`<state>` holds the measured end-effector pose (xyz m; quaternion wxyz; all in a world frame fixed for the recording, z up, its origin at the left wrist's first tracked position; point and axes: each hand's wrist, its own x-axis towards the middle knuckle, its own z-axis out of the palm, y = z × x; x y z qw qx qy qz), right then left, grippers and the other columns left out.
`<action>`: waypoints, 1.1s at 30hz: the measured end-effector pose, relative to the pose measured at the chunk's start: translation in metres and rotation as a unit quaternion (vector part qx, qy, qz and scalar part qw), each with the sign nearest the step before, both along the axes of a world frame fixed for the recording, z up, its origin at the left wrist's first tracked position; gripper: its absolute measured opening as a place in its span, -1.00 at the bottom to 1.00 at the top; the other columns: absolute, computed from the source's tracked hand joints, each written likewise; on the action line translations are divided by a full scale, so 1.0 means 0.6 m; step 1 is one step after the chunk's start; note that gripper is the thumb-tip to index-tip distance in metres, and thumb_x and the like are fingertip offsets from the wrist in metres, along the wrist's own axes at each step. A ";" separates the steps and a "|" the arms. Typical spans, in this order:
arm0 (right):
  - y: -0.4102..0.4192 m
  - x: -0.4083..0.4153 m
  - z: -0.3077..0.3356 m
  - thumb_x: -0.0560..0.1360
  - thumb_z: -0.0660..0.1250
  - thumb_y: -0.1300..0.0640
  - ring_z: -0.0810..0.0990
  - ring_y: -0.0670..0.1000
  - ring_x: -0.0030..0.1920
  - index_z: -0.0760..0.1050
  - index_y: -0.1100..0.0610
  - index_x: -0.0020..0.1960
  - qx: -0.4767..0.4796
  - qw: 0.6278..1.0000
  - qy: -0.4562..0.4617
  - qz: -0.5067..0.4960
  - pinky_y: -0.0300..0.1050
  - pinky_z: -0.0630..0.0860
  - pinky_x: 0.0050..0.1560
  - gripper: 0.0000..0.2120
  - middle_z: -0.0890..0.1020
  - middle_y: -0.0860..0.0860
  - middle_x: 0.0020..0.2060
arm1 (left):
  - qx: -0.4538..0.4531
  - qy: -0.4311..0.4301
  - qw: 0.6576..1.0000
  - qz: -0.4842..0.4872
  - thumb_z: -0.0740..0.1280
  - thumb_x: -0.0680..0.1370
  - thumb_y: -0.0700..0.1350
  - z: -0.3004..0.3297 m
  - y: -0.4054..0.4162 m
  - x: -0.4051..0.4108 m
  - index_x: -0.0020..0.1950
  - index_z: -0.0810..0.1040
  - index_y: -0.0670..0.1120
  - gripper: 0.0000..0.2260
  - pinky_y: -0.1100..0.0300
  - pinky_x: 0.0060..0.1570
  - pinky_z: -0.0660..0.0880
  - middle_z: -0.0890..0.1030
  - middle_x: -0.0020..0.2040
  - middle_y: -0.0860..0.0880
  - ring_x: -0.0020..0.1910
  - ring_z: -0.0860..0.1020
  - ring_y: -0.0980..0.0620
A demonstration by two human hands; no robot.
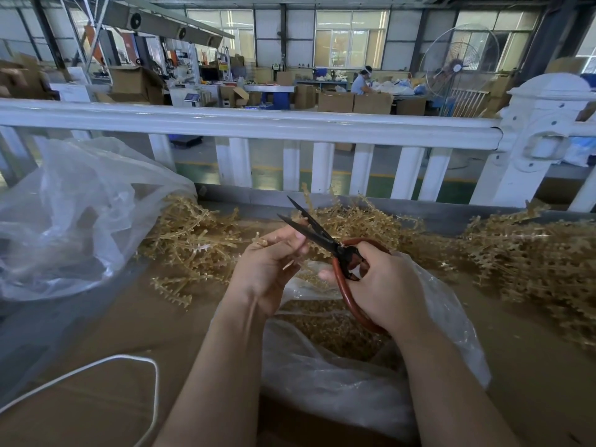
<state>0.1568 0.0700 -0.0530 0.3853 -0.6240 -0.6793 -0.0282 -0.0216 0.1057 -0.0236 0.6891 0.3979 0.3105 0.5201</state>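
Room: wide workshop hall, windows along the far wall, cartons and a standing fan (pixel 458 66) beyond a white railing (pixel 258 124).
Bench (pixel 96 324): brown, running up to the railing, strewn left and right with heaps of tan plastic sprigs (pixel 532 262).
Large clear bag (pixel 64 221): crumpled at the left end, contents unclear.
Near clear bag (pixel 322 391): open below both hands, holding small tan cut pieces (pixel 329 333).
White cord (pixel 156 382): looped on the bench, lower left.
Right hand (pixel 387 285): curled round the red handles of the scissors (pixel 322 240), blades parted, pointing up and left.
Left hand (pixel 267 266): pinches a single sprig (pixel 260 242) at the fingertips, just under the blades, above the near clear bag.
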 end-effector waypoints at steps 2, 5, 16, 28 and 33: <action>0.001 0.002 -0.001 0.28 0.22 -0.56 0.55 -0.19 -0.34 0.54 -0.02 -0.13 -0.004 1.000 0.001 0.002 -0.34 0.38 -0.36 -0.39 0.56 -0.21 -0.38 | -0.007 -0.004 1.000 -0.011 0.44 0.35 -0.17 0.000 0.000 0.000 0.00 0.64 -0.10 -0.77 0.21 -0.08 0.43 0.61 -0.32 0.04 -0.33 0.56 0.16; 0.000 0.002 -0.002 0.29 0.22 -0.56 0.52 -0.22 -0.36 0.52 -0.04 -0.16 0.001 1.000 -0.004 0.002 -0.37 0.34 -0.38 -0.42 0.53 -0.23 -0.40 | -0.021 -0.016 0.999 -0.017 0.45 0.35 -0.16 0.000 0.001 0.000 -0.08 0.68 -0.06 -0.83 0.21 -0.07 0.44 0.62 -0.30 0.05 -0.31 0.57 0.16; 0.000 0.001 0.000 0.32 0.19 -0.55 0.56 -0.17 -0.34 0.44 -0.06 -0.17 0.018 1.000 -0.012 0.007 -0.31 0.43 -0.36 -0.45 0.55 -0.22 -0.36 | -0.003 -0.010 1.000 -0.026 0.44 0.35 -0.15 -0.004 0.000 -0.001 -0.25 0.70 -0.04 -0.95 0.26 -0.12 0.42 0.62 -0.30 0.03 -0.30 0.57 0.16; -0.006 -0.005 0.004 0.33 0.17 -0.56 0.38 -0.31 -0.49 0.48 -0.10 -0.23 0.059 0.998 0.000 -0.016 -0.46 0.32 -0.46 -0.47 0.35 -0.31 -0.52 | -0.050 -0.029 0.996 -0.064 0.45 0.40 -0.15 -0.005 0.003 -0.006 -0.09 0.67 -0.05 -0.89 0.26 -0.16 0.35 0.58 -0.23 0.04 -0.24 0.45 0.13; -0.008 -0.002 0.009 0.37 0.18 -0.55 0.41 -0.30 -0.45 0.61 -0.03 -0.15 0.074 0.997 -0.017 -0.023 -0.52 0.20 -0.43 -0.40 0.44 -0.31 -0.44 | -0.045 -0.033 0.996 -0.069 0.45 0.40 -0.14 -0.005 0.004 -0.006 -0.18 0.68 -0.02 -0.96 0.25 -0.16 0.33 0.56 -0.25 0.05 -0.25 0.45 0.13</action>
